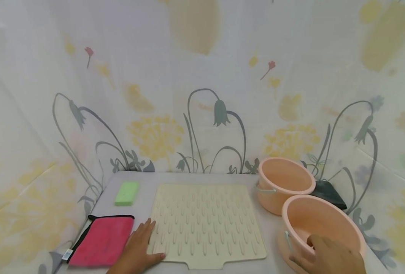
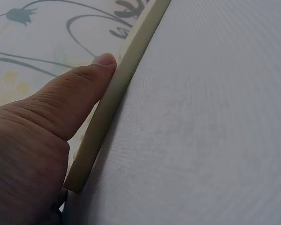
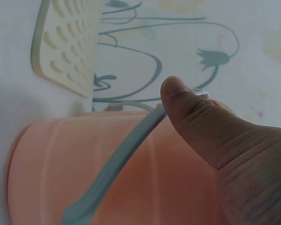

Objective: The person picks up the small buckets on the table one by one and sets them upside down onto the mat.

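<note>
A cream board with raised ridges [image 1: 207, 222] lies flat in the middle of the table. My left hand [image 1: 137, 247] rests at its front left corner, fingers extended along the left edge; in the left wrist view the thumb [image 2: 84, 89] touches the board's edge [image 2: 100, 126]. On the right, my right hand [image 1: 329, 255] grips the rim of the nearer peach bucket [image 1: 353, 224]. Its fingers reach over into the bucket, and the thumb [image 3: 187, 108] stays outside, by the grey handle [image 3: 117, 164]. The fingertips inside are partly hidden.
Behind the nearer bucket stands a second peach bucket [image 1: 269, 198], with a black item [image 1: 329, 194] beside it. A pink cloth with black edging [image 1: 103, 239] lies at the left, and a green sponge [image 1: 126, 193] behind it. Flower-patterned curtains [image 1: 202, 76] surround the table.
</note>
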### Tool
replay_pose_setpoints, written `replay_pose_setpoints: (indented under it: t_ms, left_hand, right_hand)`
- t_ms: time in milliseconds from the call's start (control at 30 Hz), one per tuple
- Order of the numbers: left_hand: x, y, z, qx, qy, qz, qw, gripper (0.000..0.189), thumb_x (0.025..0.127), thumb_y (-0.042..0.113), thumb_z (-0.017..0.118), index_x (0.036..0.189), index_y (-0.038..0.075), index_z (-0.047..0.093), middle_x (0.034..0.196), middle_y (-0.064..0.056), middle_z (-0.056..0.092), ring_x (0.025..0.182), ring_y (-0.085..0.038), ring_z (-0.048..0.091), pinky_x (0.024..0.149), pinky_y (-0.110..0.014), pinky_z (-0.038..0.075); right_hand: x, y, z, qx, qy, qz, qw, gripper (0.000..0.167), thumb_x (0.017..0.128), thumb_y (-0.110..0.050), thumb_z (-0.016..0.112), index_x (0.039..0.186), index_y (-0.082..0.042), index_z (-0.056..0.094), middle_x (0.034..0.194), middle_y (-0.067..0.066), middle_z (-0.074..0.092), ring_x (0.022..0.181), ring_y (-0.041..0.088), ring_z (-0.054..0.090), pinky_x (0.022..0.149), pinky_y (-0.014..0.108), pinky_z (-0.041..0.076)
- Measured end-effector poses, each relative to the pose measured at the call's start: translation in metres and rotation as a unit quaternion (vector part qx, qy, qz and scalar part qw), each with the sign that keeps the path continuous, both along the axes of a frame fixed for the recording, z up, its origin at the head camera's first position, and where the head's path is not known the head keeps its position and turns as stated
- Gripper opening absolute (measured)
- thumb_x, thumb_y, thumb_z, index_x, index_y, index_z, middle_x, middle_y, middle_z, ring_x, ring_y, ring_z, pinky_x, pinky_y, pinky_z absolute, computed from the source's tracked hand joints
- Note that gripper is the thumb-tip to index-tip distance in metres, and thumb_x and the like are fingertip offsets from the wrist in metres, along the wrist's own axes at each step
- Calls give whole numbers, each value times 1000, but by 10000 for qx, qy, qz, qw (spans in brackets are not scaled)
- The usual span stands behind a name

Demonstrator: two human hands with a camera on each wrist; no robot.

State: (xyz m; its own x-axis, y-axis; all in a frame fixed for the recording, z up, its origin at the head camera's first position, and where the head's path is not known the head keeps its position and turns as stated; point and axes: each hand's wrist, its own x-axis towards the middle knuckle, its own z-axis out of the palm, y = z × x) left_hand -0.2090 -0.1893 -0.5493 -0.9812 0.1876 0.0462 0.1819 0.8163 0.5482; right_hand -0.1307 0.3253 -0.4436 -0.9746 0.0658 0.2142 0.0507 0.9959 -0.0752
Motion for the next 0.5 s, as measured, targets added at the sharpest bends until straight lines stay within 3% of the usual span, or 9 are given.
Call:
replay_pose_setpoints:
  t_ms: [67,300,500]
  left_hand:
    - [0,0,1,-17,4,-46,10000,116,69,55,92,157,0,41,164,-26,36,152,-54,29,120,-70,23]
    - [1,0,1,-143,-130,-30,9998,123,64,62,92,158,0,40,165,-27,34,153,-53,28,120,-70,22]
    - [1,-2,0,-171,-160,-50,9997,123,64,61,93,156,-3,42,164,-27,34,152,-53,29,119,-71,23]
  right_hand:
    - [-1,0,4,-70,-476,-148,9987,72,70,-91,68,69,-20,55,57,-5,44,51,14,43,47,33,33]
    - [-5,2,4,-198,-1226,-158,9921,71,75,-87,67,67,-19,51,56,-3,46,50,15,45,48,34,33]
    - [-5,3,3,-359,-1162,-128,9925,69,76,-84,69,70,-18,52,57,-2,45,48,16,45,46,35,33]
